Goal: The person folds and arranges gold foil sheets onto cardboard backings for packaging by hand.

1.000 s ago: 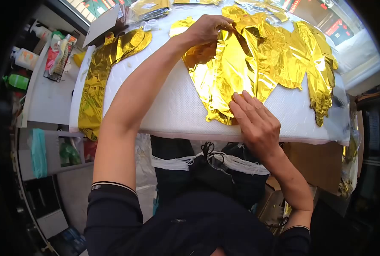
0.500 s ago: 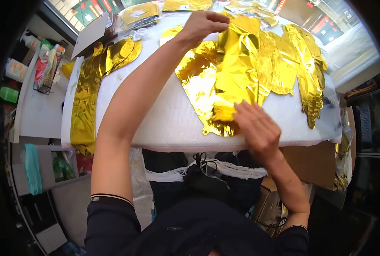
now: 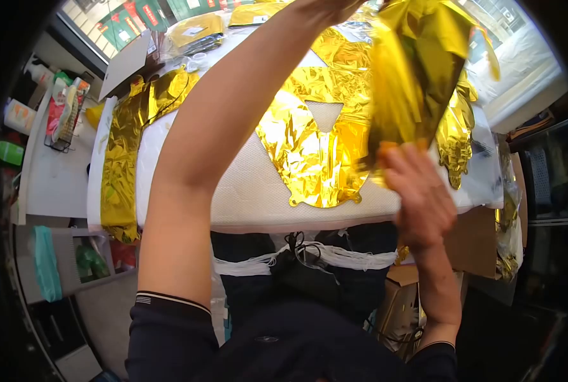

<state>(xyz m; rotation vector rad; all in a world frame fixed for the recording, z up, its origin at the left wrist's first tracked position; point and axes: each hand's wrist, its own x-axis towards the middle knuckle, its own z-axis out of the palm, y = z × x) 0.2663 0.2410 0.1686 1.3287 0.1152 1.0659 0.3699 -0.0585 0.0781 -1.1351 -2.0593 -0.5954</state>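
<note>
Head view: right hand (image 3: 420, 194), right of centre, apparently pinches raised gold foil (image 3: 417, 70), presumably keeping it extended; left hand (image 3: 340, 6), top edge, cropped, grip undeterminable.

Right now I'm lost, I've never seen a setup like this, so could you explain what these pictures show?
There's no machine here, just a person's bare hands. Every picture comes from one camera worn on their head, looking forward and down. On the white-covered table lie a crinkled gold foil sheet, a long gold foil piece at the left and flat gold packets at the back. Another foil piece is held up: the right hand is at its lower end, blurred, while the left hand is partly cut off by the top edge.
</note>
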